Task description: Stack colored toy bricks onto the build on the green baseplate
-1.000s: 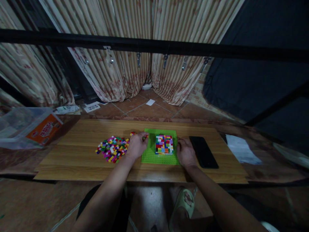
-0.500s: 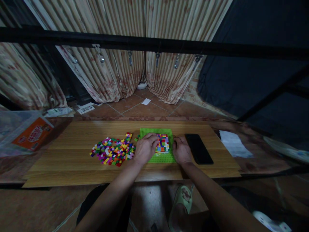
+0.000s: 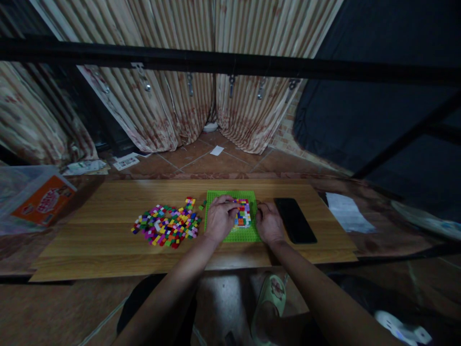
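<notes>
Plastic bin (image 3: 41, 204): far left, contents unclear.
Left hand (image 3: 221, 221): centre, over brick block (image 3: 245, 214), pinch unclear.
Right hand (image 3: 270, 223): curled beside green baseplate (image 3: 242, 236), grip unclear.

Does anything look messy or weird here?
A little. A white card lies on the floor beyond the table, as if dropped. The loose bricks make an untidy heap left of the green board, with a few strays near its edge. I can't see anything broken.

Prob. home, curtains (image 3: 165, 113), slipper (image 3: 277, 294), tiled flr (image 3: 194, 159)
</notes>
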The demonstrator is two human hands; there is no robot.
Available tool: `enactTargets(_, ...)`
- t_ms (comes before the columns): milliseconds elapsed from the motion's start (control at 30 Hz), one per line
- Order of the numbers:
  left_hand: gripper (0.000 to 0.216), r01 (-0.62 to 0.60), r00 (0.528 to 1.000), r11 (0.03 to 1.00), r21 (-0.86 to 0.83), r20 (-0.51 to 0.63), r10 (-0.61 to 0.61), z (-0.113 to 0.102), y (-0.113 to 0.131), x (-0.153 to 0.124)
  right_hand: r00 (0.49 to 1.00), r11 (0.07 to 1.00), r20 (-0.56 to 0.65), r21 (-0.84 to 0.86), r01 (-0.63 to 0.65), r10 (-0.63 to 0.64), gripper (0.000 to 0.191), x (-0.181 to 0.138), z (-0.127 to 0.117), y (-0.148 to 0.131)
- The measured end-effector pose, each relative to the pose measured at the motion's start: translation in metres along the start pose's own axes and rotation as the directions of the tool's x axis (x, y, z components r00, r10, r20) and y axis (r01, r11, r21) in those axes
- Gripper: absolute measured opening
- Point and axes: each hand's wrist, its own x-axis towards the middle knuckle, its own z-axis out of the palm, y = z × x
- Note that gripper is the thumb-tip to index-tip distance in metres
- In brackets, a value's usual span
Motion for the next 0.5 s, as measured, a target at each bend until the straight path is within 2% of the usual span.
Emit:
enactTargets(233, 0.021, 0.069, 0.997, 0.998, -0.013, -0.021, -0.069, -0.002, 0.004, 0.003, 1.000, 1.000, -0.010, 0.000, 0.003, -0.003, 0.023, 0.000, 0.000, 0.000)
enactTargets(500, 0.014, -0.075, 0.995, 0.997, 0.017, -0.067, 0.076, 0.010, -0.002, -0.003, 1.000, 1.000, -0.012, -0.006, 0.009, -0.009, 0.024, -0.001, 0.001, 0.001)
